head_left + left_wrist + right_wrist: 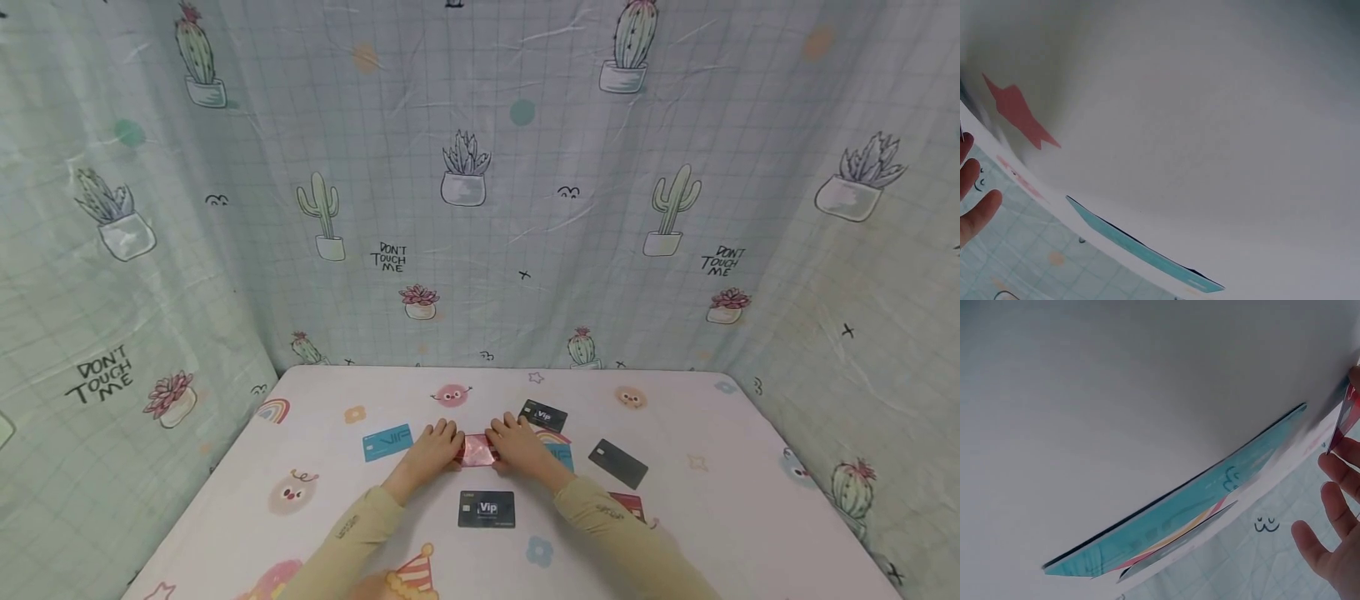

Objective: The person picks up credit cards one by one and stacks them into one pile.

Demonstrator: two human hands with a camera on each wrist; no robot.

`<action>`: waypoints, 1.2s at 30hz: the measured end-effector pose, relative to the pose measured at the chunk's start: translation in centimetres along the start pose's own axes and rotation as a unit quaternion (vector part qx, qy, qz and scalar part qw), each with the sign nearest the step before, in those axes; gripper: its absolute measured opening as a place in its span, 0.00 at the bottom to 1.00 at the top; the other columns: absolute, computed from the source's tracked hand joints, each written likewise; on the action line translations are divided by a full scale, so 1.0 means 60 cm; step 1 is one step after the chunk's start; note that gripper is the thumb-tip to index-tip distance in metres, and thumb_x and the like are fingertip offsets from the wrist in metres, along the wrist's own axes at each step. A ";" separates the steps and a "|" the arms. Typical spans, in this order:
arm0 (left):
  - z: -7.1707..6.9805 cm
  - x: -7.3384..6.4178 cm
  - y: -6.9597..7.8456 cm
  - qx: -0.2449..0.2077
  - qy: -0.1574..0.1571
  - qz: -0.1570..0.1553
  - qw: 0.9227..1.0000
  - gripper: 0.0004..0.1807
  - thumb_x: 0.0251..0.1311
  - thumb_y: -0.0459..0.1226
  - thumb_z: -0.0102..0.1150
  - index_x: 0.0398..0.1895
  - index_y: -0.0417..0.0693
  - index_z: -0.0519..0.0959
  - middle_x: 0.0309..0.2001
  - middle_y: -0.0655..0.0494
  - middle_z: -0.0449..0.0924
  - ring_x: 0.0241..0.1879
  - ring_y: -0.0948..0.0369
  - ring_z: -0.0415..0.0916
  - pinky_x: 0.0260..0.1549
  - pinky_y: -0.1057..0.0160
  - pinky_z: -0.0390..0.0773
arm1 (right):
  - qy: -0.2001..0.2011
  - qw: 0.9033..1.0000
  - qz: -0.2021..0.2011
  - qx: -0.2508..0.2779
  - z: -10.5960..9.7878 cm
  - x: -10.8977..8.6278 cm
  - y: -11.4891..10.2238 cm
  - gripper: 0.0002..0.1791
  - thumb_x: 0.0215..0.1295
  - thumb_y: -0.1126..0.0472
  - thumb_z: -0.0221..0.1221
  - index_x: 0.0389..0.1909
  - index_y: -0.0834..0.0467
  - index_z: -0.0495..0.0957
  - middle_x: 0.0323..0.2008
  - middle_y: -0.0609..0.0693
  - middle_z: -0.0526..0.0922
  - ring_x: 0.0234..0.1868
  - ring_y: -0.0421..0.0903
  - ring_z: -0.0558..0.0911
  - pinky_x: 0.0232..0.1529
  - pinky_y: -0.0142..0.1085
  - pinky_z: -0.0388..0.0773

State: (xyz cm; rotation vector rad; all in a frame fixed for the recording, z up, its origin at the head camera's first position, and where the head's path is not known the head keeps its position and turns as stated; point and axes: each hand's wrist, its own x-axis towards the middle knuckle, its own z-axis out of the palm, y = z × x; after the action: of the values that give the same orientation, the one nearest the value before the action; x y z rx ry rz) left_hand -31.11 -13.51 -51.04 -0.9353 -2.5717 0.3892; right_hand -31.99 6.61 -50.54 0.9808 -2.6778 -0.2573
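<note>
A shiny red card [478, 451] is held by its two short ends between my hands, over the middle of the table. My left hand [435, 450] grips its left end; in the left wrist view only a few fingertips [982, 212] show. The right end is pinched by my right hand [521, 446]. In the right wrist view the red card [1349, 415] stands tilted between fingers and thumb. A black Vip card [487, 509] lies just in front of the hands. Partly covered by the right hand is a blue VIP card [561, 454].
Another blue VIP card [387, 442] lies left of the left hand. Beyond the right hand is a second black Vip card [543, 414]. A plain dark card [618, 463] and a red card [628, 504], partly behind the right sleeve, lie farther right. Patterned cloth [465, 292] hangs around the table.
</note>
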 end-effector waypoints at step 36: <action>0.000 -0.009 0.001 -0.013 0.018 0.008 1.000 0.29 0.48 0.55 0.59 0.49 0.45 0.74 0.39 0.52 0.73 0.40 0.57 0.66 0.38 0.58 0.70 | -0.006 1.000 0.001 0.001 -0.002 -0.008 -0.003 0.26 0.53 0.43 0.57 0.50 0.53 0.71 0.43 0.47 0.73 0.44 0.46 0.67 0.51 0.44 0.69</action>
State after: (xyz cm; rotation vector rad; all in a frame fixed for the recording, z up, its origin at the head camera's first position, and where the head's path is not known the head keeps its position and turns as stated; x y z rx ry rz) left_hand -30.69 -13.81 -51.19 -0.9627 -2.5447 0.3410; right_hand -31.52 6.79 -50.57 0.9803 -2.6903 -0.2622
